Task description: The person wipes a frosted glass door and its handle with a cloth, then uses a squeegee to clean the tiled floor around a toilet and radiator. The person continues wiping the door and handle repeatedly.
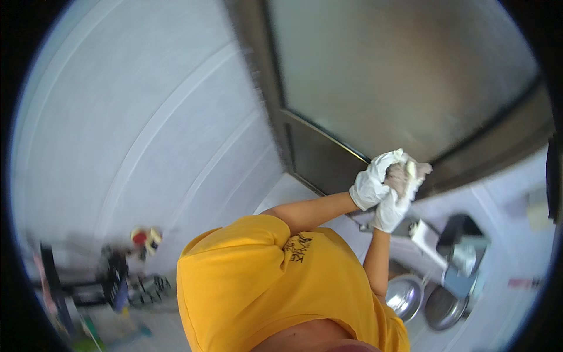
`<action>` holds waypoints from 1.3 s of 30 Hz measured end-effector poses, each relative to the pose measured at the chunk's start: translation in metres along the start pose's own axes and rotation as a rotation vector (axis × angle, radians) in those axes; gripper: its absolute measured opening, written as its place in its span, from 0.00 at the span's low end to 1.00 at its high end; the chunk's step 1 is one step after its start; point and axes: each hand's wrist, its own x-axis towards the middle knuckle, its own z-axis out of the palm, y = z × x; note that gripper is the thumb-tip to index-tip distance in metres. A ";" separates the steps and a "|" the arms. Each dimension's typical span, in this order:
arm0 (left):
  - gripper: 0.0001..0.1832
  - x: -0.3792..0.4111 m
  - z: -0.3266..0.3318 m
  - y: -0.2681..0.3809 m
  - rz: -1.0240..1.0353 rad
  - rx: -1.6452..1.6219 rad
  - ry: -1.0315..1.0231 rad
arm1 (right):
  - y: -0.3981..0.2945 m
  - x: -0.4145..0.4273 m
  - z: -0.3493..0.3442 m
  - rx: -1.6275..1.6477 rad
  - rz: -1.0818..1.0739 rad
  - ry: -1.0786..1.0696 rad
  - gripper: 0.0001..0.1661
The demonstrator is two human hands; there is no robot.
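Both hands wear white gloves and meet in front of the lower corner of a frosted glass door panel in a dark frame. A crumpled greyish-beige cloth is bunched between them. My left hand, its fingers curled, grips the cloth from the left. From below and the right, my right hand is closed on the same cloth, a flap of which sticks out at the right. Whether the cloth touches the door cannot be told. The fingertips are partly hidden in the folds.
A pale panelled wall adjoins the door at the left. Metal basins and a white shelf with items stand at the lower right. At the lower left is a dark rack with blurred items.
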 end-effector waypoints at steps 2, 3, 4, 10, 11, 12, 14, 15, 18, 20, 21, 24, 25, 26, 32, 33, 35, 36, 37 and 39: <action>0.37 0.012 -0.035 0.020 -0.150 -0.195 0.050 | -0.016 0.024 0.039 -0.102 -0.184 0.000 0.35; 0.38 0.011 -0.043 0.005 -0.212 -0.316 0.070 | -0.025 0.034 0.061 -0.066 -0.226 -0.056 0.34; 0.33 0.009 -0.059 -0.004 -0.264 -0.469 0.161 | -0.028 0.040 0.078 0.027 -0.147 -0.150 0.33; 0.34 0.018 -0.239 0.084 -0.020 0.529 0.941 | -0.027 0.032 0.164 0.153 -0.179 -0.421 0.31; 0.37 0.030 -0.259 0.125 0.065 0.613 0.992 | -0.023 0.029 0.167 0.160 -0.177 -0.435 0.29; 0.39 0.036 -0.290 0.150 0.069 0.778 0.986 | -0.019 0.022 0.169 0.194 -0.161 -0.434 0.28; 0.39 0.045 -0.356 0.197 0.249 1.425 0.830 | -0.016 0.003 0.176 0.396 0.043 -0.415 0.26; 0.37 0.062 -0.372 0.218 0.363 1.750 0.699 | -0.018 -0.003 0.178 0.557 0.250 -0.365 0.24; 0.33 0.056 -0.419 0.199 0.002 2.252 0.580 | -0.010 -0.008 0.171 0.513 0.419 -0.326 0.22; 0.32 0.049 -0.421 0.163 -0.076 2.427 0.327 | 0.003 -0.005 0.158 0.351 0.383 -0.333 0.19; 0.31 0.042 -0.415 0.135 -0.061 2.374 0.191 | 0.012 -0.007 0.149 0.254 0.354 -0.344 0.18; 0.25 0.001 -0.411 0.048 -0.071 2.144 -0.222 | 0.026 -0.019 0.119 0.373 0.496 -0.266 0.12; 0.25 -0.020 -0.408 0.011 -0.084 2.000 -0.292 | 0.034 -0.025 0.109 0.367 0.482 -0.269 0.12; 0.25 -0.071 -0.423 -0.048 -0.217 1.541 -0.061 | 0.040 -0.029 0.095 0.247 0.511 -0.296 0.11; 0.30 -0.170 -0.300 -0.148 -0.732 0.526 0.435 | 0.065 -0.095 0.004 -0.336 0.751 -0.190 0.12; 0.31 -0.174 -0.281 -0.153 -0.729 0.359 0.515 | 0.079 -0.124 -0.004 -0.159 0.798 -0.048 0.13; 0.30 -0.203 -0.260 -0.185 -0.728 -0.145 0.712 | 0.073 -0.150 0.018 -0.162 0.895 0.073 0.16; 0.30 -0.206 -0.247 -0.190 -0.748 -0.156 0.686 | 0.083 -0.163 0.020 -0.172 0.966 0.096 0.19; 0.29 -0.205 -0.239 -0.187 -0.769 -0.156 0.662 | 0.095 -0.181 0.023 -0.174 1.044 0.117 0.22; 0.27 -0.220 -0.229 -0.185 -0.829 -0.228 0.670 | 0.119 -0.194 0.044 -0.021 1.119 0.126 0.27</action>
